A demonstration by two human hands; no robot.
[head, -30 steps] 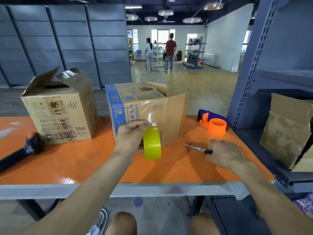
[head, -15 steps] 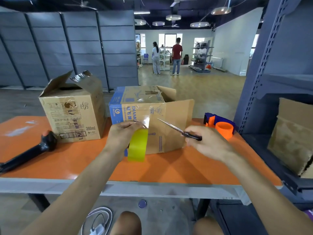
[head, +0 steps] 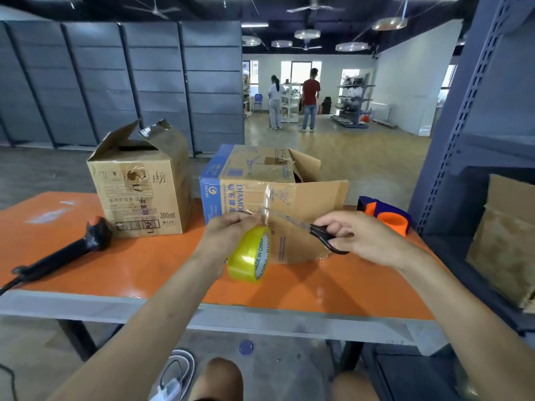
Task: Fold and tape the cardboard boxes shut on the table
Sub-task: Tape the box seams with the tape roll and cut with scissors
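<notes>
From the head view, your left hand [head: 228,234] is curled around the top of the yellow tape roll [head: 250,256], holding it on edge just above the orange table [head: 144,264], near its front middle; a clear tape strip [head: 267,204] runs up from the roll onto the near face of the blue-printed box [head: 231,195]. Your right hand [head: 356,237] is clamped on the black handles of the scissors [head: 324,237]; the blades point left toward the strip, but they are too blurred to tell whether they touch it. The blue-printed box sits at the middle of the table, just behind both hands; its top already carries tape, while a flap at its right end stands open. The brown box [head: 139,186] stands just left of it, its top flaps raised. A black tool [head: 66,250] lies at the left of the table; an orange and blue tape dispenser [head: 388,215] rests at the far right corner. To the right stands a grey shelving rack [head: 463,111] holding a cardboard sheet [head: 503,235]; two people [head: 311,99] stand far back in the room.
</notes>
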